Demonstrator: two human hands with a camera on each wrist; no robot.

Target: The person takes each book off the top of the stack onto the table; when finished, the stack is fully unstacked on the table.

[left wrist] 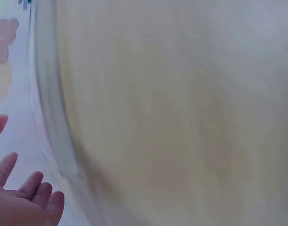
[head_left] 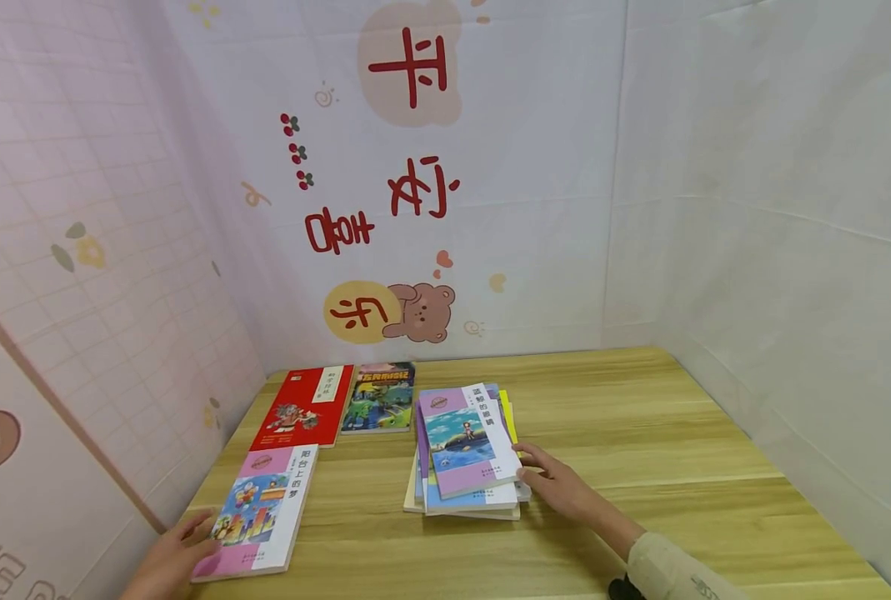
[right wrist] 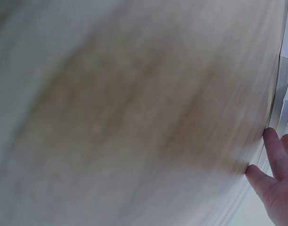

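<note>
In the head view my left hand (head_left: pixel 178 552) lies against the left edge of a pink and white book (head_left: pixel 267 504) with a city picture on its cover. The left wrist view shows that hand (left wrist: pixel 28 200) with spread fingers and nothing gripped. My right hand (head_left: pixel 567 490) reaches to the right side of a book stack, its fingertips at the edge of the top book, a pink and white one with a whale and sea picture (head_left: pixel 463 437). In the right wrist view, the right hand (right wrist: pixel 278 174) has its fingers fairly straight beside the page edges.
A red book (head_left: pixel 302 410) and a green dinosaur-like picture book (head_left: pixel 379 398) lie at the back left of the wooden table (head_left: pixel 610 400). More books (head_left: pixel 471 504) sit unevenly beneath the whale book. Printed cloth walls (head_left: pixel 535 183) enclose the table's back and sides.
</note>
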